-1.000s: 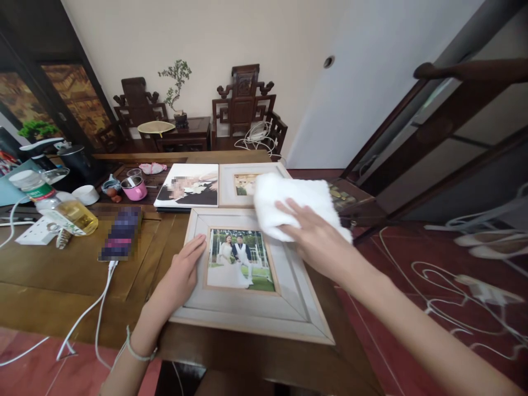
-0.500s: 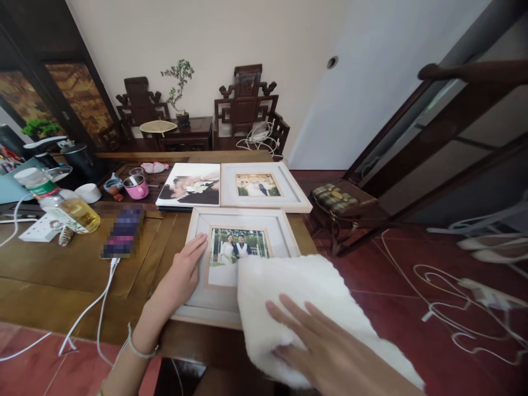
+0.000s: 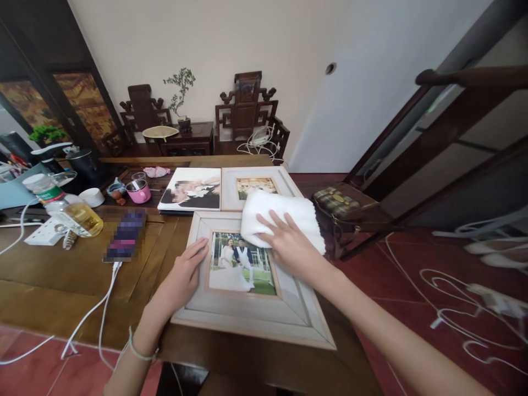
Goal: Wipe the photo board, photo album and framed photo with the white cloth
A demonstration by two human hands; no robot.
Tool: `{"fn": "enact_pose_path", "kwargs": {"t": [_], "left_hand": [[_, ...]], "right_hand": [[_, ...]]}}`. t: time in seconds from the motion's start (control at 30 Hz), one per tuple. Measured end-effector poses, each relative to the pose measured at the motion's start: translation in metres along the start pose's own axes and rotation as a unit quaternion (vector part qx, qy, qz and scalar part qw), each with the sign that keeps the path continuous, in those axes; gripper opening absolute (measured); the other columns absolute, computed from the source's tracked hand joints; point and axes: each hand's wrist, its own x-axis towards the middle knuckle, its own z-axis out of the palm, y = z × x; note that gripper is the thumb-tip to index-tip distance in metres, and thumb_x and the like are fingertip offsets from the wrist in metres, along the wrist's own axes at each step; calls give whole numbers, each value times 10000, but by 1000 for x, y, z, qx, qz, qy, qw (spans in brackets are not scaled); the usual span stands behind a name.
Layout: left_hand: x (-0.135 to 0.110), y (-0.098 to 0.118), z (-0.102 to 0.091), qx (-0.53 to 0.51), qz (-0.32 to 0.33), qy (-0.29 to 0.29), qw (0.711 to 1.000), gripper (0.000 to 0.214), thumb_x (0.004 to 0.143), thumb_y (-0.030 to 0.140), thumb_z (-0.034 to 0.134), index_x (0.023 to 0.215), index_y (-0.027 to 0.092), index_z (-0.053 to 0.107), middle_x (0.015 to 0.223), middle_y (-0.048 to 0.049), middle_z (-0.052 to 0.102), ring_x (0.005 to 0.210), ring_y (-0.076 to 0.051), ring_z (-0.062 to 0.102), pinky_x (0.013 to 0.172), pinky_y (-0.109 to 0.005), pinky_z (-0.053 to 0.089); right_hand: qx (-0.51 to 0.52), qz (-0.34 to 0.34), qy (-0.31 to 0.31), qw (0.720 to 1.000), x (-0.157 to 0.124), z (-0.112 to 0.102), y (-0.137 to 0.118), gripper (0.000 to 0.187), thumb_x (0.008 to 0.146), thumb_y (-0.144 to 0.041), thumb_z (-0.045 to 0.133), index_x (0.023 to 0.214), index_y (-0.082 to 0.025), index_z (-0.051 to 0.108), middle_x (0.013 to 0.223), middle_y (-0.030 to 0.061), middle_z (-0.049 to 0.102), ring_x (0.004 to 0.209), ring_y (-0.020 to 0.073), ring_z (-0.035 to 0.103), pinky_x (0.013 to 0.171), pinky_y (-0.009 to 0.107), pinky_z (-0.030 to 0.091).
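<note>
A picture frame (image 3: 258, 308) with a wide pale border lies flat at the table's near right, holding a photo of a couple outdoors. My left hand (image 3: 187, 275) rests on its left border, fingers stretched out flat. A folded white cloth (image 3: 305, 217) covers the frame's upper right corner and overlaps the frame behind. My right hand (image 3: 289, 242) presses on this cloth with spread fingers, keeping hold of it. Behind is a second pale frame (image 3: 295, 190), partly hidden by the cloth. Left of it sits a photo album (image 3: 193, 192) with a blurred picture.
On the left stand a bottle of yellow liquid (image 3: 84, 217), a white power strip (image 3: 43, 234), a phone (image 3: 126, 236) with a cable, and a pink mug (image 3: 139, 191). A plaid bag (image 3: 336, 201) is on a chair to the right. Cables (image 3: 462, 313) trail over the red floor.
My right hand has moved the cloth up and away from me, from the frame's lower right to its upper right corner, uncovering more of the photo. My left hand stays on the left border.
</note>
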Motion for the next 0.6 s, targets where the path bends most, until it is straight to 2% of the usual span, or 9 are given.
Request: {"fn": "enact_pose_path", "kwargs": {"t": [0.13,0.27,0.4,0.5,0.6], "left_hand": [[1,-1,1,2,3,7,1000,537,851,36,341,1344,213,459,1444,-82,416,1356,-209,345,1125,-478,270],[1,0,1,13,3,4,1000,536,848,38,336,1346,196,454,1443,-91,416,1357,-205,343,1125,-466,275],[2,1,1,15,5,6,1000,539,847,40,342,1348,207,452,1441,-85,421,1354,-204,349,1125,-464,277],[2,0,1,11,5,9,1000,543,843,38,348,1346,209,457,1435,-84,429,1351,-204,354,1126,-460,276],[2,0,1,3,6,9,1000,539,844,40,349,1343,209,461,1435,-84,429,1349,-208,357,1125,-478,272]], "right_hand": [[-9,-18,-50,999,-16,-7,-24,505,667,46,484,1076,-174,683,1404,129,451,1322,395,306,1049,626,264],[100,-47,-78,991,-61,-29,-56,415,651,-41,561,985,-227,719,1375,111,489,1283,410,372,1014,632,321],[179,-115,-95,973,-94,-60,-76,414,669,-40,521,931,-297,713,1415,9,445,1299,325,385,1043,528,359],[191,-98,-99,972,-93,-65,-84,492,643,10,463,955,-284,705,1427,-11,424,1328,286,344,1079,489,326],[182,-38,-84,979,-72,-47,-81,591,590,39,434,1026,-262,697,1412,30,446,1334,321,314,1073,556,300]]}}
